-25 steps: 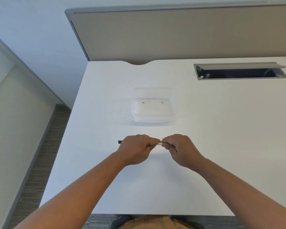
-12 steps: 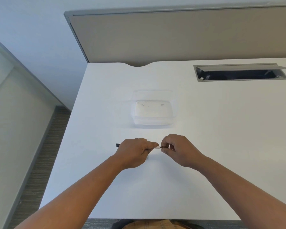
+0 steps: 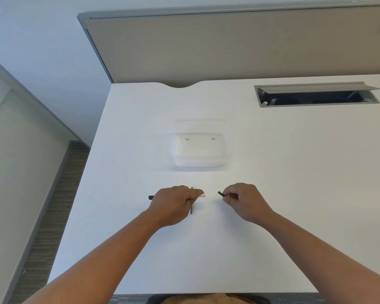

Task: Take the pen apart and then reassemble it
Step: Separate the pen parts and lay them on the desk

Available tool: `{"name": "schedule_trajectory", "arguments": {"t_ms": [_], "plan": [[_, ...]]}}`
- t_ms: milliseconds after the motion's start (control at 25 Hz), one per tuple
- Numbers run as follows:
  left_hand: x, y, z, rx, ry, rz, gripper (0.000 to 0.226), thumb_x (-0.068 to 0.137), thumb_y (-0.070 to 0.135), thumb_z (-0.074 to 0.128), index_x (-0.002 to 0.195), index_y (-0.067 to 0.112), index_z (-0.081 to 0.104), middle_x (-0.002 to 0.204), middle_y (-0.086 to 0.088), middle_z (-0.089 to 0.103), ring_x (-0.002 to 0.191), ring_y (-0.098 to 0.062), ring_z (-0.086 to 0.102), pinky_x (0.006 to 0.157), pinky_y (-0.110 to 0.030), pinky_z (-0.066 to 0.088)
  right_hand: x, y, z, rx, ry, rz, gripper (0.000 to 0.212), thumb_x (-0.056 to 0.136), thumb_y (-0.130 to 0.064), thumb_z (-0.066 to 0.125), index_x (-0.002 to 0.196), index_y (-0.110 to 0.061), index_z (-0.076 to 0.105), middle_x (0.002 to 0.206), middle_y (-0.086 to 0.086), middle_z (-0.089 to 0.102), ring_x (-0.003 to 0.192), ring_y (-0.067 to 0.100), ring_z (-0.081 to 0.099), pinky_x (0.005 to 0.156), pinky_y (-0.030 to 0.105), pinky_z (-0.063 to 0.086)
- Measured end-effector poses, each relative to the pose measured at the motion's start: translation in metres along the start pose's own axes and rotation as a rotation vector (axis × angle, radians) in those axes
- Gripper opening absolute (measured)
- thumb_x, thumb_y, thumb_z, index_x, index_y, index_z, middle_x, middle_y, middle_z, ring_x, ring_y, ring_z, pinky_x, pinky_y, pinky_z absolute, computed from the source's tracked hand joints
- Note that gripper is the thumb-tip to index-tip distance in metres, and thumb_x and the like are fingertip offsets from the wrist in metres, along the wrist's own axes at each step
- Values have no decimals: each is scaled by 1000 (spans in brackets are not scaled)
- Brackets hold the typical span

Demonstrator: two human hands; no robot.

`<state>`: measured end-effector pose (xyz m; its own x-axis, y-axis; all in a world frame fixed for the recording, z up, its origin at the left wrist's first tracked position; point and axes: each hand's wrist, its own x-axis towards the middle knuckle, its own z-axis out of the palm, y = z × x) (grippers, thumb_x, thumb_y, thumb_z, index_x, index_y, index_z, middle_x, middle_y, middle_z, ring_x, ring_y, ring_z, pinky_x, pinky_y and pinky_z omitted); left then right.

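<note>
My left hand (image 3: 173, 200) is closed around the pen barrel (image 3: 202, 195), which lies level; its white end pokes out to the right and its black end (image 3: 151, 197) sticks out on the left. A thin dark rod, likely the refill (image 3: 191, 209), hangs upright through the same hand's fingers. My right hand (image 3: 242, 200) pinches a small black pen piece (image 3: 221, 193) a short gap to the right of the barrel. Both hands hover just above the white desk (image 3: 294, 172).
A clear plastic container (image 3: 201, 163) sits on the desk just beyond my hands. An open cable tray (image 3: 316, 95) is set into the desk at the far right. A partition stands behind; the desk's left edge drops to the floor.
The hands were joined on the pen. My right hand has pulled away to the right with a small black piece, and a thin rod now hangs from my left hand.
</note>
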<state>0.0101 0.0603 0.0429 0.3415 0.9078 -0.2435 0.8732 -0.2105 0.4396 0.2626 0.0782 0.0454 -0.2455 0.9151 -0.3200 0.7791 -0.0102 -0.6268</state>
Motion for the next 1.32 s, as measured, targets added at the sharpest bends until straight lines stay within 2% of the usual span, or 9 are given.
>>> {"name": "schedule_trajectory", "arguments": {"t_ms": [120, 240, 400, 520, 640, 880, 1080, 1200, 1320], "plan": [[1, -3, 4, -27, -1, -31, 41, 99, 44, 26, 132, 51, 48, 96, 17, 62, 94, -13, 62, 65, -29, 36, 3, 16, 8, 58, 60, 186, 12, 89, -17, 69, 78, -11, 69, 71, -2, 65, 69, 20, 58, 63, 30, 44], [1, -6, 6, -51, -8, -59, 42, 100, 44, 27, 133, 51, 52, 102, 19, 64, 100, -11, 61, 69, -29, 39, 9, 22, 13, 117, 81, 315, 15, 85, -17, 71, 76, -5, 65, 67, 0, 62, 66, 21, 56, 62, 31, 44], [0, -8, 9, -88, -1, -94, 36, 104, 40, 35, 133, 52, 53, 99, 25, 60, 104, -8, 60, 69, -21, 37, 15, 20, 16, 122, 90, 367, 21, 81, -18, 73, 68, -9, 59, 70, 2, 65, 68, 22, 59, 63, 32, 45], [1, -8, 9, -117, 13, -116, 36, 105, 41, 37, 135, 52, 53, 114, 22, 67, 111, -7, 60, 78, -25, 43, 18, 19, 16, 120, 83, 381, 25, 80, -19, 74, 64, -13, 56, 69, 1, 65, 68, 22, 60, 63, 31, 46], [1, -9, 8, -128, 22, -130, 35, 105, 42, 37, 134, 54, 52, 120, 21, 68, 113, -7, 60, 85, -30, 48, 17, 20, 17, 145, 74, 387, 29, 79, -22, 76, 65, -14, 53, 68, 3, 61, 64, 22, 55, 62, 32, 45], [-1, -10, 8, -145, 29, -138, 35, 105, 42, 38, 134, 54, 53, 122, 24, 66, 115, -5, 59, 79, -25, 42, 14, 23, 18, 187, 91, 384, 29, 77, -28, 80, 68, -13, 57, 72, 2, 63, 64, 21, 55, 62, 31, 45], [-5, -6, 4, -154, 35, -125, 33, 105, 44, 37, 133, 57, 48, 120, 22, 68, 113, -5, 59, 79, -25, 44, 12, 24, 20, 207, 107, 376, 30, 77, -30, 80, 71, -12, 56, 74, 1, 63, 66, 20, 54, 60, 31, 43], [-9, -2, 1, -181, 31, -145, 32, 104, 44, 38, 131, 59, 48, 121, 23, 67, 112, -5, 60, 81, -27, 48, 9, 23, 23, 235, 115, 368, 30, 77, -33, 81, 86, -11, 62, 78, -1, 62, 71, 18, 56, 60, 30, 44], [-10, 1, -4, -265, -46, -231, 31, 104, 42, 42, 127, 54, 60, 127, 24, 66, 110, -8, 63, 88, -33, 53, 6, 24, 25, 263, 111, 365, 34, 79, -33, 80, 99, -15, 61, 80, -1, 61, 75, 18, 58, 62, 30, 45]]}}
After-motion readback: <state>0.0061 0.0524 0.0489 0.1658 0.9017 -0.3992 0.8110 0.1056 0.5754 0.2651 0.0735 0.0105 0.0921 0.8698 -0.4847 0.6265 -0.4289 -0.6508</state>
